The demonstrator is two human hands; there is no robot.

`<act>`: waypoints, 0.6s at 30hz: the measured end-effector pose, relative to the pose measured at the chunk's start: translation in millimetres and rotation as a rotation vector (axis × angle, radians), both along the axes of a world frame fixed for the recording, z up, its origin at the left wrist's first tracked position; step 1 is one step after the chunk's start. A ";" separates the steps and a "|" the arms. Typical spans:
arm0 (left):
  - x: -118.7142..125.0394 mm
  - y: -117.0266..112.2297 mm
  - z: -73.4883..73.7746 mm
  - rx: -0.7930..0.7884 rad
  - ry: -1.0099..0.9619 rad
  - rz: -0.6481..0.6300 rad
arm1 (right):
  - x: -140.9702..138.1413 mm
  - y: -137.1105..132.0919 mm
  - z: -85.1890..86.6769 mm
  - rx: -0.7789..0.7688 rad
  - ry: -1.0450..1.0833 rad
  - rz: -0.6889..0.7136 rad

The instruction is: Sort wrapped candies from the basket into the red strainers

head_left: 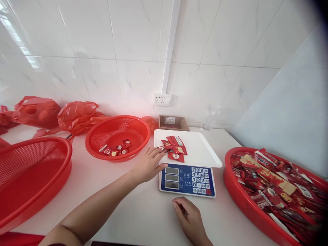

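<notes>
Writing: the scale (188,180) has a blue front panel with white keys reading 7 8 9, 4 5 6, 1 2 3 and 0. Two Chinese characters sit beside its three small displays, and I cannot read the displays. The red packets carry gold and white print that is too small to make out. The cardboard box (173,123) at the wall has a white label, also unreadable.

Room: white table top (123,208) and glossy white tiled wall. A white conduit (170,48) runs down to a wall socket (163,99). Red plastic bags (77,116) are bunched at the back left.

Baskets: the large red basket (30,171) is at far left. The middle basket (118,136) holds a few packets. The right basket (274,201) is heaped with red wrappers.

Thing in hand's reach: a small pile of packets (175,148) lies overlapping on the left half of the scale's white pan (200,150), shiny red and flat.

Left hand (150,164): open, fingers stretched out. The fingertips are at the pan's left edge, just beside the pile. I see nothing gripped.

Right hand (188,217): it rests on the table in front of the scale, knuckles up and fingers curled under. I cannot tell whether it holds anything.
</notes>
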State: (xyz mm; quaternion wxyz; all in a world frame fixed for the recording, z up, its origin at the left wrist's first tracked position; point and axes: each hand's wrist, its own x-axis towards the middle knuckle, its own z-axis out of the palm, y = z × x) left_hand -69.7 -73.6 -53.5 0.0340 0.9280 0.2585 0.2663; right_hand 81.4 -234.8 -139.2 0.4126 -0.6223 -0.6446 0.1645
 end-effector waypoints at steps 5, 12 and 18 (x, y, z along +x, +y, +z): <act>14.3 0.9 2.9 -0.064 0.119 0.005 | 0.2 -1.0 -0.3 0.012 0.004 0.016; 24.0 -7.4 5.8 -0.094 0.091 -0.066 | -0.6 -0.1 2.7 0.044 -0.008 0.026; 17.8 -3.2 16.2 -0.057 0.042 -0.104 | -0.3 -0.8 4.7 0.031 0.001 0.033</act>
